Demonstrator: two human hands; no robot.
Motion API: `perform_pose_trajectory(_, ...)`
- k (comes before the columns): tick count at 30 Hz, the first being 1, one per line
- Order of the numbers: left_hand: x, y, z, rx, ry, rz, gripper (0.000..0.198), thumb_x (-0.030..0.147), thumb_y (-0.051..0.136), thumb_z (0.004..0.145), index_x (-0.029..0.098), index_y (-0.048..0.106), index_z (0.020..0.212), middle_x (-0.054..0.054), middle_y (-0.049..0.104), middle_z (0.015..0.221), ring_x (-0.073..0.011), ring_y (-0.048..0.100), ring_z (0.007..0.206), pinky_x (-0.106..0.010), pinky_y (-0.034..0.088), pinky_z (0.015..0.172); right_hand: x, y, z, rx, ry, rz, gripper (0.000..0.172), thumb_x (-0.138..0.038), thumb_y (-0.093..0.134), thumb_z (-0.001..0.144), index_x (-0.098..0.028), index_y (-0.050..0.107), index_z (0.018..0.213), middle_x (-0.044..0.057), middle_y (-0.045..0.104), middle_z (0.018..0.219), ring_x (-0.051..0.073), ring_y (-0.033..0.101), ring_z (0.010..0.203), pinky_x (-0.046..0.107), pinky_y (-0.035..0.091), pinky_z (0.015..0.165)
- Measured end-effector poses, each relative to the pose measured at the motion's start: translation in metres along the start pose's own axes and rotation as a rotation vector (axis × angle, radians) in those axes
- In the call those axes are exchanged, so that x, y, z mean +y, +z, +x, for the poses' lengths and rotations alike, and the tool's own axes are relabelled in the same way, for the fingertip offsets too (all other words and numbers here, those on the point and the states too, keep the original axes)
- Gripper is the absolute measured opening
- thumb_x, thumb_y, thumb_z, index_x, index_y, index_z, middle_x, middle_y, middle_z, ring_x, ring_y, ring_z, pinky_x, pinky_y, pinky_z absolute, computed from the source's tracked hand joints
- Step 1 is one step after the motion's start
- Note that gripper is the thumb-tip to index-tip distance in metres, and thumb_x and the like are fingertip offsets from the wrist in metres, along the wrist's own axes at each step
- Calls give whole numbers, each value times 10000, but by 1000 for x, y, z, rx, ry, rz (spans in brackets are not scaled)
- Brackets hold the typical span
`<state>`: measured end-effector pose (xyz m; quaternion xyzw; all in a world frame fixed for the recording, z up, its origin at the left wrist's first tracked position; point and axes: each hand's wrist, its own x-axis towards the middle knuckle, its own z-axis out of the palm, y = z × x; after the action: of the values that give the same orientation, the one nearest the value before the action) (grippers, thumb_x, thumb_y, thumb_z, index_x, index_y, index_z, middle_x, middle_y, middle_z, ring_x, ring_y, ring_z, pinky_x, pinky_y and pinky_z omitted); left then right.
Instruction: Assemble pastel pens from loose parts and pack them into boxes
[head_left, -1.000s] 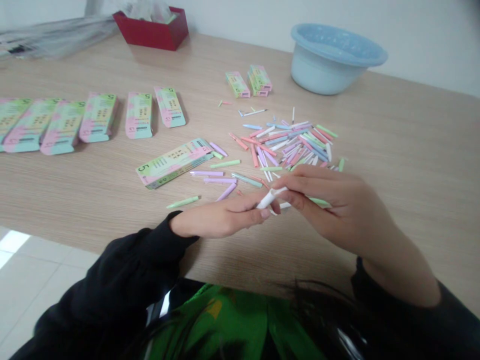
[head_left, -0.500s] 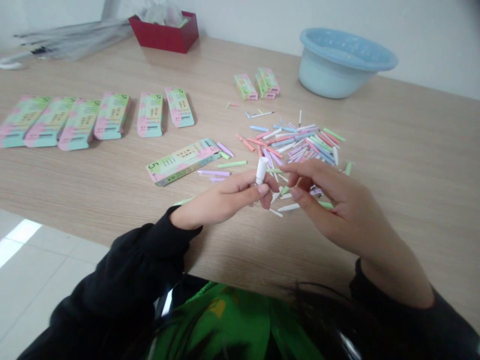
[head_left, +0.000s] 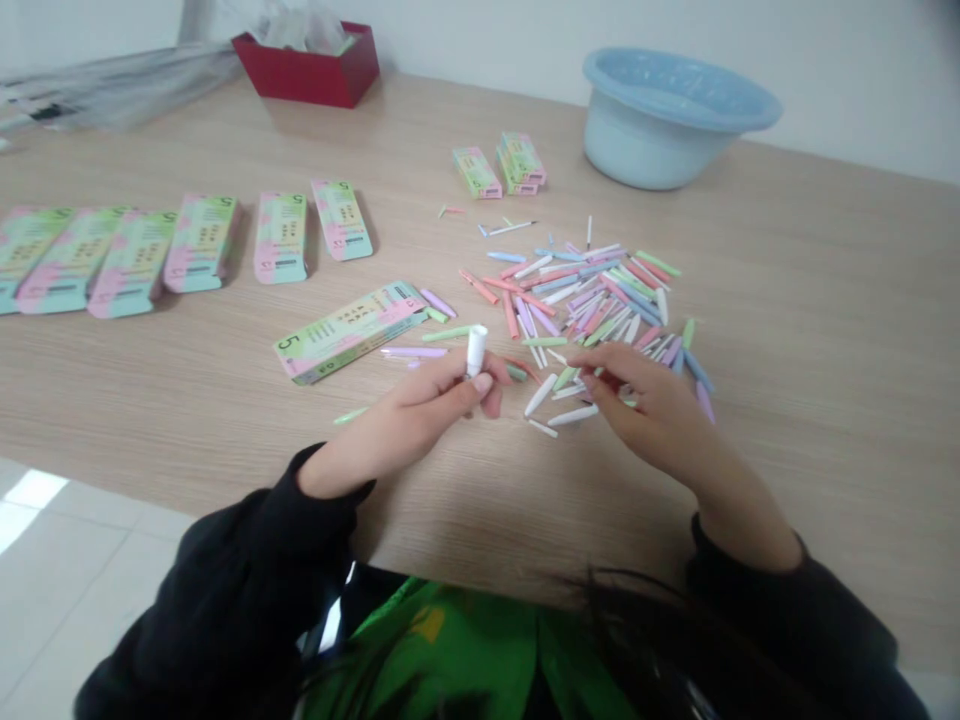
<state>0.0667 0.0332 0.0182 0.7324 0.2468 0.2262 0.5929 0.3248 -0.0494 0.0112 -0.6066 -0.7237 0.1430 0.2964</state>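
Note:
My left hand (head_left: 420,420) is closed around a short white pen piece (head_left: 475,350), which stands upright above my thumb. My right hand (head_left: 645,410) reaches down onto the near edge of a pile of pastel pen parts (head_left: 600,295); its fingertips pinch together among the pieces, and what they hold is hidden. A few white pieces (head_left: 559,410) lie loose between the two hands. A long pastel box (head_left: 349,330) marked 5 lies just left of the left hand's fingertips.
A row of several pastel boxes (head_left: 195,245) lies at the left. Small boxes (head_left: 499,168) sit further back. A light blue basin (head_left: 671,115) stands at the back right, a red tray (head_left: 311,65) at the back left. The table edge runs close below my wrists.
The hands have parted. My left hand turned the white piece upright and drew it left; my right hand let go of it and reached down into the pile.

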Motion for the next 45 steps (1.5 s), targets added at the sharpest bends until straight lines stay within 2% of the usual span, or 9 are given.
perform_pose_trajectory(4,-3,10,-20,88,-91,39,221,314,435,1057,198,612,992,-8,607,897,-190,571,934,-321,413,914,21,9,-10,-54,24,19,226,-93,517,932,-157,697,1053,76,675,958,188,640,812,333,512,742)
perform_pose_trajectory(10,-16,37,-33,124,-133,24,214,306,414,1055,215,586,965,3,596,869,-181,581,886,-302,443,851,30,8,-13,-105,29,-15,269,-73,510,920,-177,707,1071,88,657,1036,210,653,914,360,525,826)
perform_pose_trajectory(17,-24,46,-34,99,-203,113,214,325,427,1043,207,582,957,-6,593,845,-193,578,838,-310,457,791,15,4,20,-209,-56,-117,246,-123,494,951,-157,709,1066,108,637,1068,238,642,1012,390,504,925)
perform_pose_trajectory(24,-22,46,-35,118,-200,126,185,303,444,1030,209,585,956,-8,600,829,-193,573,803,-308,454,755,6,21,79,-383,225,-439,247,-230,528,922,-127,741,850,145,706,1011,245,666,928,317,482,787)
perform_pose_trajectory(27,-21,45,-35,123,-190,124,187,293,446,1026,205,588,943,-6,594,822,-189,569,800,-303,449,752,2,28,90,-383,274,-484,251,-257,544,902,-127,748,834,153,733,934,255,680,859,313,470,709)
perform_pose_trajectory(32,-21,45,-35,123,-177,95,187,297,448,1032,201,591,958,-8,601,844,-188,573,824,-304,450,772,-8,31,97,-393,323,-563,229,-200,551,869,-121,765,896,153,746,816,286,708,877,322,479,703)
perform_pose_trajectory(38,-21,43,-36,120,-181,95,188,306,448,1034,203,586,960,-2,595,827,-188,573,806,-306,449,762,-11,38,94,-412,336,-613,311,-173,497,906,-104,758,1061,208,764,989,309,727,976,332,497,730)
perform_pose_trajectory(42,-24,45,-36,141,-141,117,185,300,439,1038,205,587,977,-5,609,855,-189,581,826,-310,450,785,-4,44,95,-410,361,-600,286,-247,564,886,-106,758,1042,203,768,979,297,724,933,316,477,692)
perform_pose_trajectory(45,-26,45,-35,150,-122,125,179,293,438,1035,207,583,975,-7,620,869,-191,579,826,-316,450,794,-1,44,97,-406,350,-567,309,-379,636,850,-105,757,927,190,762,916,284,705,851,306,429,623)
